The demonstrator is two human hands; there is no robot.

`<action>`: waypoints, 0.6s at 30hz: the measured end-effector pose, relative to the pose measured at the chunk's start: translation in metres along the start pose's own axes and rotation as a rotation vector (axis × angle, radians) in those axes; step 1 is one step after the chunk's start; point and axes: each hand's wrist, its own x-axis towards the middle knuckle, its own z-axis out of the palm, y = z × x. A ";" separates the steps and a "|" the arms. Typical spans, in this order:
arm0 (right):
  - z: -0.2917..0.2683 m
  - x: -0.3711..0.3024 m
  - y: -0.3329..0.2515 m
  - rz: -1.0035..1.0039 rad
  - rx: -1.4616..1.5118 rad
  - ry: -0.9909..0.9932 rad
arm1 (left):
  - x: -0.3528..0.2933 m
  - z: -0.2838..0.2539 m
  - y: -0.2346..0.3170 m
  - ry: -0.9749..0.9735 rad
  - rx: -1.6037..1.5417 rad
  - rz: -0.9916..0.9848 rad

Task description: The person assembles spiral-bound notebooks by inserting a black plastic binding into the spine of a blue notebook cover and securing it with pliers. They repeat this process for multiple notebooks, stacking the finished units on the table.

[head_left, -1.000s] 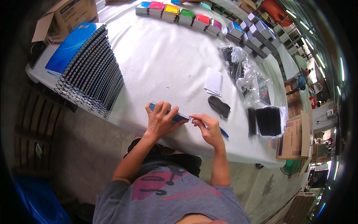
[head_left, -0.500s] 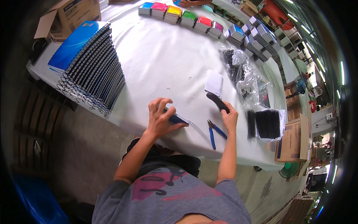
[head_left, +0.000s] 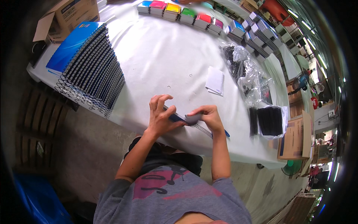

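Near the table's front edge, my left hand (head_left: 159, 115) grips a small dark blue notebook (head_left: 175, 118) between thumb and fingers. A thin spiral wire coil (head_left: 203, 130) sticks out from the notebook's right end. My right hand (head_left: 211, 118) is closed on a smooth dark grey object (head_left: 192, 119), whose kind I cannot make out. That object is at the notebook's end, where the coil comes out. Mostly hidden under my right hand and wrist lie cutting pliers, with a blue handle (head_left: 227, 133) showing. Farther off lies a white spiral pad (head_left: 215, 80).
A tall stack of blue spiral notebooks (head_left: 89, 67) stands left, with a cardboard box (head_left: 76, 18) behind. Coloured notebook stacks (head_left: 171, 11) line the far edge. Clear plastic wrapping (head_left: 246, 80) and bundled black coils (head_left: 270, 121) lie right, near another carton (head_left: 292, 138).
My right hand has moved left and brought the dark object against the notebook's coil end, now covering most of the pliers. My left hand has hardly moved.
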 end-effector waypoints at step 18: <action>0.004 0.002 0.004 0.032 -0.054 0.069 | 0.003 -0.006 -0.001 -0.006 -0.031 -0.016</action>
